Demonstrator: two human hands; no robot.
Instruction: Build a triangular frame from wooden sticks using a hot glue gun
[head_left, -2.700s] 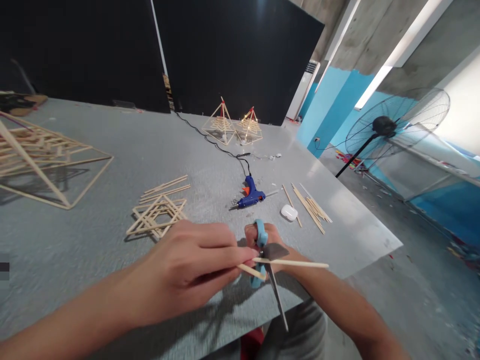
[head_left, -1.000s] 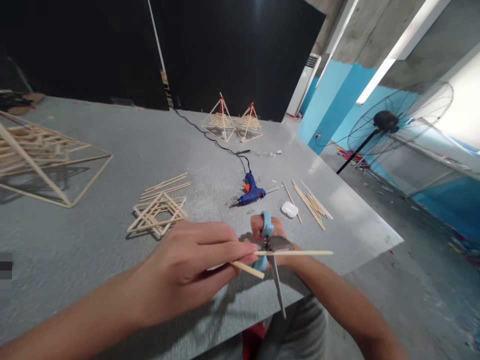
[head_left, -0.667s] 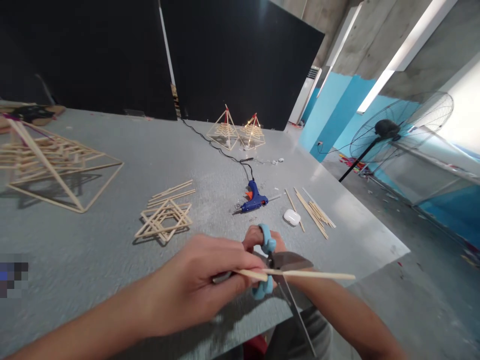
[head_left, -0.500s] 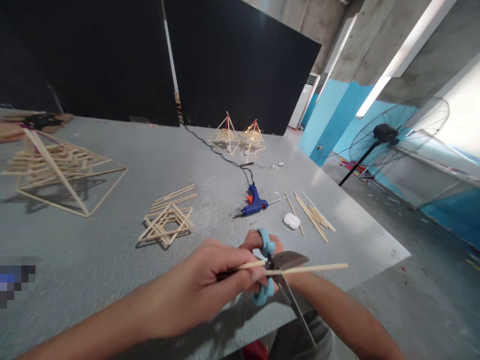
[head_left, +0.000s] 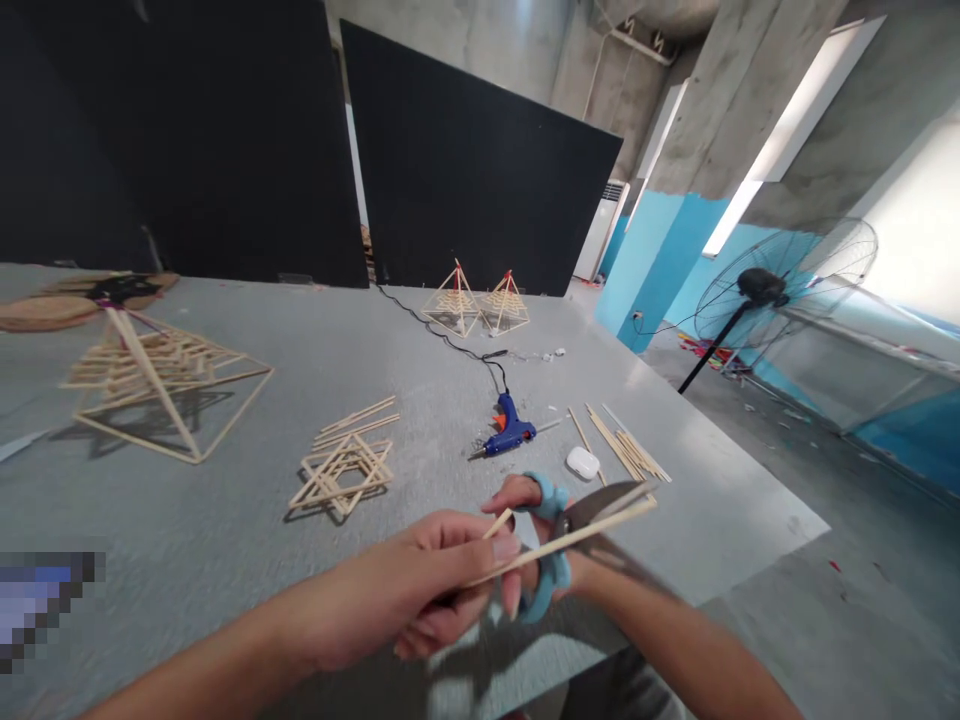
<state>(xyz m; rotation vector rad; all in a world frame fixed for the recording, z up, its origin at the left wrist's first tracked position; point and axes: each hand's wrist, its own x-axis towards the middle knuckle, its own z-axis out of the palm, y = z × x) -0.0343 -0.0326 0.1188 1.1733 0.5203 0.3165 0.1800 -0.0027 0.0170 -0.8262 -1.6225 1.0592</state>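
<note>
My left hand (head_left: 450, 570) pinches a thin wooden stick (head_left: 585, 533) that points out to the right, and a short stick end (head_left: 498, 523) also pokes up from its fingers. In my right hand (head_left: 525, 575) are scissors (head_left: 551, 490) with light-blue handles, fingers through the loops. Their blades are spread apart, and the long stick crosses in front of them. Beyond my left hand a star-shaped frame of sticks (head_left: 347, 478) lies on the table, with several loose sticks (head_left: 356, 418) just behind it.
A blue glue gun (head_left: 510, 430) lies mid-table, its cord running back. Right of it are a white case (head_left: 583, 462) and a bundle of sticks (head_left: 626, 443). A stick pyramid (head_left: 161, 390) stands left; two smaller pyramids (head_left: 455, 300) stand at the back. A fan (head_left: 761, 285) is at right.
The scissor blades have swung up and right, away from the lower right. My left hand has turned, so the long stick now slants upward to the right. The view has tilted up slightly.
</note>
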